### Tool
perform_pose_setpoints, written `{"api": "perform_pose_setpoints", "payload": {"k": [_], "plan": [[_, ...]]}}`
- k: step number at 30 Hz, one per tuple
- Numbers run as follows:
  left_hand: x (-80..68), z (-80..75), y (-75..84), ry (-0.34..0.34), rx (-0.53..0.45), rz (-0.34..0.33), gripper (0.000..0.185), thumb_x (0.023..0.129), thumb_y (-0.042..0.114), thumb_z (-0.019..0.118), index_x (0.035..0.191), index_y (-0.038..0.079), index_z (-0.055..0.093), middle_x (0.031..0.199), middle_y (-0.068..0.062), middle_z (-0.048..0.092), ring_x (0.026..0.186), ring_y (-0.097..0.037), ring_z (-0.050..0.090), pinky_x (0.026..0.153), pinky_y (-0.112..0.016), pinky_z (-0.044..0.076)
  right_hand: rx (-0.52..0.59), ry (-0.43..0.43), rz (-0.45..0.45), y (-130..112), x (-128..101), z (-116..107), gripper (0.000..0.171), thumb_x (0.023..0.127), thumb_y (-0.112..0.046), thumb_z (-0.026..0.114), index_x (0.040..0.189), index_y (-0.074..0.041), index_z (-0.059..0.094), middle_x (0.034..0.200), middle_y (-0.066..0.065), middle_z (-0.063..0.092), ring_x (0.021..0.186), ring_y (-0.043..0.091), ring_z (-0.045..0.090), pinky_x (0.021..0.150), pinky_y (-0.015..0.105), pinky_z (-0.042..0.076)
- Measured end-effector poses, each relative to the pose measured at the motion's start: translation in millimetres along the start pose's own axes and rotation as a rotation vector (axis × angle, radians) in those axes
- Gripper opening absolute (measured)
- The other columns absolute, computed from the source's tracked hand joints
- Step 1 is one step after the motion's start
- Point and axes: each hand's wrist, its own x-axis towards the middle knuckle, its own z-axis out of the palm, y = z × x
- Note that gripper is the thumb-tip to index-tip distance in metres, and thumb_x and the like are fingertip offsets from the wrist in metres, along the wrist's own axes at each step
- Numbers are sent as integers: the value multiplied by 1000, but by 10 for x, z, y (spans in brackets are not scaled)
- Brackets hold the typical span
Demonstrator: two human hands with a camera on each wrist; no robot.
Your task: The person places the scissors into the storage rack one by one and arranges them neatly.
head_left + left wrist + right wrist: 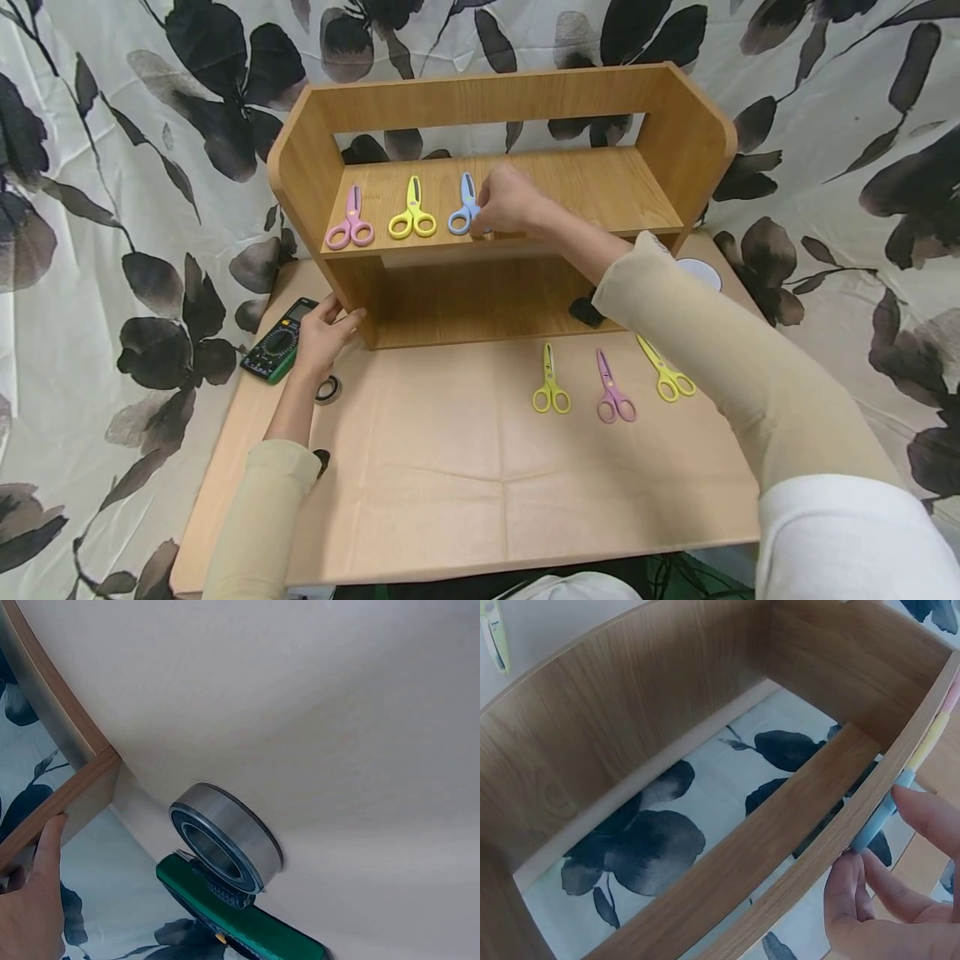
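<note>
Along the shelf edge (804, 871), pinches a blue handle (877, 816) with the right hand (881, 919), near a yellow handle (928, 740) and pink handle (953, 696).

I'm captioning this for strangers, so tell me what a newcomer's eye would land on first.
Probably the shelf on the table, with pink scissors, yellow scissors and blue scissors in a row on its upper board. The right hand at the blue scissors would catch the eye next, then three more scissors lying in front of the shelf.

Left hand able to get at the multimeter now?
Likely yes: the left hand is beside the multimeter, nothing visibly between them, though it may need to let go of the shelf.
</note>
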Motion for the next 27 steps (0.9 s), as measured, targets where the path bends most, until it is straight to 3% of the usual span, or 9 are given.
{"api": "perform_pose_setpoints", "payload": {"k": [2, 5, 7, 9, 10, 19, 24, 27], "plan": [[0, 1, -6, 3, 1, 0, 68, 102, 16, 65, 163, 17, 36, 166, -14, 40, 145, -36, 50, 108, -56, 52, 12, 12, -28, 35, -35, 8, 26, 85, -10, 80, 75, -6, 56, 64, -4, 43, 62, 12, 39, 55, 24, 28], [-1, 5, -10, 3, 5, 2, 68, 102, 17, 65, 163, 18, 36, 166, -14, 40, 145, -36, 50, 109, -56, 52, 45, 46, -63, 115, -131, 22, 19, 86, -8, 77, 98, 2, 66, 85, 5, 57, 78, 16, 49, 68, 27, 44], [-2, 6, -10, 6, 5, 2, 68, 102, 16, 65, 163, 18, 36, 166, -13, 40, 145, -36, 50, 108, -55, 52, 80, 76, -89, 184, -214, 42, 37, 87, -8, 76, 119, 7, 65, 107, 14, 63, 96, 22, 56, 87, 32, 52], [-2, 7, -10, 5, 4, 2, 68, 102, 16, 65, 163, 18, 35, 167, -13, 39, 145, -36, 50, 108, -55, 52, 118, 113, -117, 263, -315, 79, 57, 88, -9, 77, 140, 8, 57, 131, 20, 62, 118, 27, 58, 107, 40, 50], [-4, 9, -8, 5, 3, 1, 68, 102, 16, 65, 163, 17, 35, 167, -13, 39, 145, -36, 49, 108, -55, 52, 139, 132, -129, 303, -367, 106, 59, 89, -9, 77, 142, 8, 56, 137, 22, 61, 124, 29, 57, 112, 43, 49], [-9, 1, -17, 9, -15, -8, 68, 102, 14, 65, 163, 16, 36, 166, -14, 40, 144, -36, 50, 109, -56, 51, 384, 342, -280, 742, -849, 487, 59, 88, -9, 81, 142, 0, 59, 132, 17, 58, 127, 29, 58, 113, 42, 51], [7, -3, -22, 3, -17, -7, 68, 101, 15, 66, 162, 17, 37, 165, -14, 42, 144, -35, 50, 111, -58, 49, 547, 359, -312, 1052, -1115, 764, 57, 87, -9, 84, 140, -7, 62, 134, 10, 59, 128, 26, 58, 114, 33, 51], [15, 2, -18, 8, -13, -7, 67, 101, 16, 66, 162, 19, 39, 164, -14, 43, 144, -35, 51, 112, -59, 49, 612, 330, -277, 1285, -1241, 957, 58, 86, -11, 86, 140, -12, 62, 137, 5, 60, 130, 24, 58, 114, 28, 50]]}}
